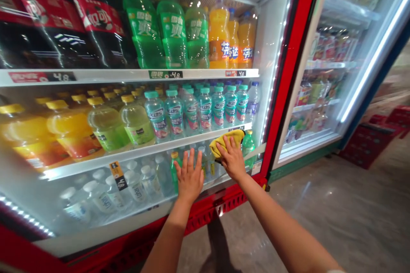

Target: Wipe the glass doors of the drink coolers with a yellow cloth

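While your right hand (234, 160) holds the yellow cloth (220, 144) just right of the frame's centre, its fingers lie extended over the fabric, seemingly to spread pressure across the glass front (150, 145). Your left hand (189, 175), at lower centre, is spread wide and empty, perhaps to brace you; whether it touches the glass, you cannot tell. Bottles (205, 108) stand in rows behind, labels mostly outward, likely so they read together with the price tags (165, 74). Pale reflections cross the glass at upper left. Along the bottom runs a red frame (221, 211) above shiny grey floor (307, 209); another lit cooler (323, 64) stands at upper right, with red crates (367, 145) near the right edge.
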